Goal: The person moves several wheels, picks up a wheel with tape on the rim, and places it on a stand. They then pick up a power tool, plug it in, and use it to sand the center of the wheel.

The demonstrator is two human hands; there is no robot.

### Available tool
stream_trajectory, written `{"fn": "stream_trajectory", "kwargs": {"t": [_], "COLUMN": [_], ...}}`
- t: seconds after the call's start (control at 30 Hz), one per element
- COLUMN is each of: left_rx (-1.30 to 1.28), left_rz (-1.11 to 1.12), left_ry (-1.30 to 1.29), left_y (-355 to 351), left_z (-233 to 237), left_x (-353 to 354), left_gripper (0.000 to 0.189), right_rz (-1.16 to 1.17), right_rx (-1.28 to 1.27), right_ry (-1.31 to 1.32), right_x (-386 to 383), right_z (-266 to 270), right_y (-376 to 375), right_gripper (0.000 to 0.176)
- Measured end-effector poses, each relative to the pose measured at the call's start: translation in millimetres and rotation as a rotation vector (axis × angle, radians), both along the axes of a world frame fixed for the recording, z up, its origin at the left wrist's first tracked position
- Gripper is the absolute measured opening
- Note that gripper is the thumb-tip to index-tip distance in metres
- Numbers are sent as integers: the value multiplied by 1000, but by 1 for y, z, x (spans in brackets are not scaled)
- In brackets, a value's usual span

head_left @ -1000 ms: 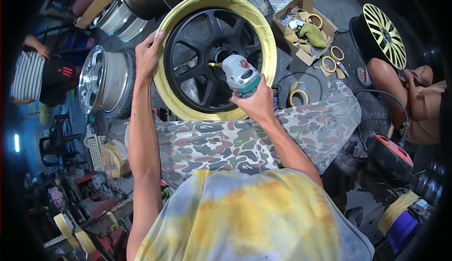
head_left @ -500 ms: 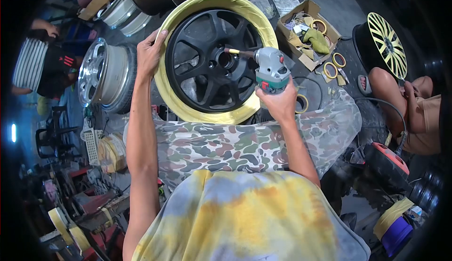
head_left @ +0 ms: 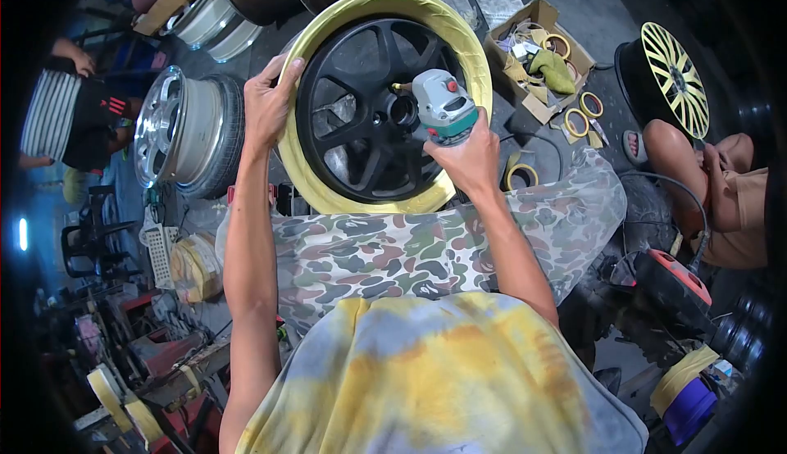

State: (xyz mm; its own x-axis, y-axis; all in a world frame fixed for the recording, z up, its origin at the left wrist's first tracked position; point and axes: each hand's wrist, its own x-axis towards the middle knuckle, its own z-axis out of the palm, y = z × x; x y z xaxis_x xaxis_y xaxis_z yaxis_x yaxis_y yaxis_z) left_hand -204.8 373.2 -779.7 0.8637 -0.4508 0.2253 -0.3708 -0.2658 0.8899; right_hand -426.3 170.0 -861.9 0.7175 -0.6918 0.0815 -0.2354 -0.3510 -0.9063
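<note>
A wheel with black spokes (head_left: pixel 361 81) stands facing me, its broad lip covered in yellow masking (head_left: pixel 300 169). My left hand (head_left: pixel 270 106) grips that lip at the upper left, thumb on the front face. Wrapped around a grey and green power drill (head_left: pixel 444 103) is my right hand (head_left: pixel 467 155). The drill's short bit points left, with its tip at the lug holes just above the hub bore (head_left: pixel 402 113). Part of the bit and the right-hand spokes are hidden behind the drill body. My legs, in camouflage trousers (head_left: pixel 369 249), lie against the wheel's lower edge.
An open cardboard box (head_left: pixel 525 97) of tape rolls and scraps sits right of the wheel, with loose tape rolls (head_left: pixel 521 177) near it. Silver wheels (head_left: pixel 164 126) stand left. Another person (head_left: pixel 680 151) sits at right beside a yellow-spoked wheel (head_left: pixel 674 69); someone else (head_left: pixel 94 110) is at far left.
The drill and my right hand have moved left, closer to the hub. The wheel has turned and shifted slightly right, with my left hand still on its lip.
</note>
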Motion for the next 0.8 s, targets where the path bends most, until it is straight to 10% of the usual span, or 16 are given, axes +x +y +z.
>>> {"fn": "stream_trajectory", "kwargs": {"t": [0.8], "left_rx": [-15], "left_rz": [-11], "left_ry": [-4], "left_y": [5], "left_z": [-2], "left_x": [5], "left_gripper": [36], "right_rz": [-59], "right_rx": [62], "right_ry": [18], "right_x": [-7], "right_z": [-12], "right_y": [1], "right_gripper": [71]}}
